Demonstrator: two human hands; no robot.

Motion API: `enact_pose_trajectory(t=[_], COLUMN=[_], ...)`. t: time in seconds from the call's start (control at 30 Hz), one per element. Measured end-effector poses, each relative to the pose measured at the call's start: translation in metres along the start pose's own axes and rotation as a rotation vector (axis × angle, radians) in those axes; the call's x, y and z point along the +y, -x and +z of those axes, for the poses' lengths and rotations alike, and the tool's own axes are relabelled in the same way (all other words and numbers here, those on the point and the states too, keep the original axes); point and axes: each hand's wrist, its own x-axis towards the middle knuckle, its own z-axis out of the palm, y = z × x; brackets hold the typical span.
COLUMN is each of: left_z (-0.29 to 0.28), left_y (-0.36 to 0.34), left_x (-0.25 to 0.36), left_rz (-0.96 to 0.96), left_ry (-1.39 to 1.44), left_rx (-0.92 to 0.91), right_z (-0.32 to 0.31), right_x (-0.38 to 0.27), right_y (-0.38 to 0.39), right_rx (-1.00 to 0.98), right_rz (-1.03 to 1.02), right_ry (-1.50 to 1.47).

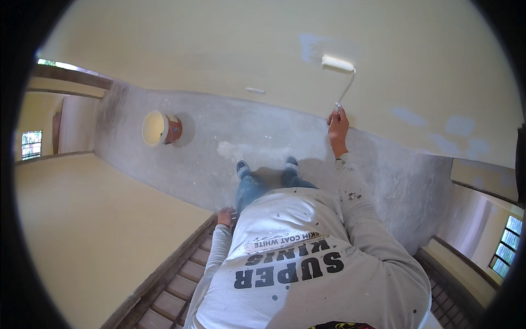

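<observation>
My right hand [338,129] is closed round the handle of a paint roller [337,63], with the arm stretched toward the wall. The roller's white sleeve is up against the pale yellow wall [208,49], and its thin bent frame runs down to my fist. A bluish-white patch shows on the wall just left of the sleeve. Beside my left thigh hangs my left hand [226,216], its fingers loose and partly hidden; I see nothing in it. Over on the left, a paint bucket [155,129], cream inside with a reddish lower part, stands on the floor.
Grey, stained concrete floor [208,120] lies under my feet. Low on the wall sits a small white strip [255,90]. More bluish patches [460,125] mark the wall at right. Behind me are a yellow half wall [98,219] and brown railings [175,293].
</observation>
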Motion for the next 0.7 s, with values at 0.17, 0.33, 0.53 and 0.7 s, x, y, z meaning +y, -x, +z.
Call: enact_pose_trajectory(t=[0.17,0.33,0.53,0.7], left_z=[-0.011,-0.022,-0.024,-0.023], left_y=[0.013,0.009,-0.013,-0.012], left_x=[-0.008,-0.045,-0.077,-0.063], left_rz=[0.122,0.211,0.248,0.228], left_ry=[-0.208,-0.205,-0.147,-0.142], left_rx=[-0.040,-0.027,-0.032,0.004], right_z=[-0.010,-0.001,0.037,0.040], right_x=[0.042,0.030,-0.069,-0.051], right_y=[0.008,0.007,0.015,0.012], right_rx=[-0.037,-0.030,0.022,-0.007], right_rz=[0.022,-0.025,-0.198,-0.168], right_ry=[0.009,0.007,0.063,0.049])
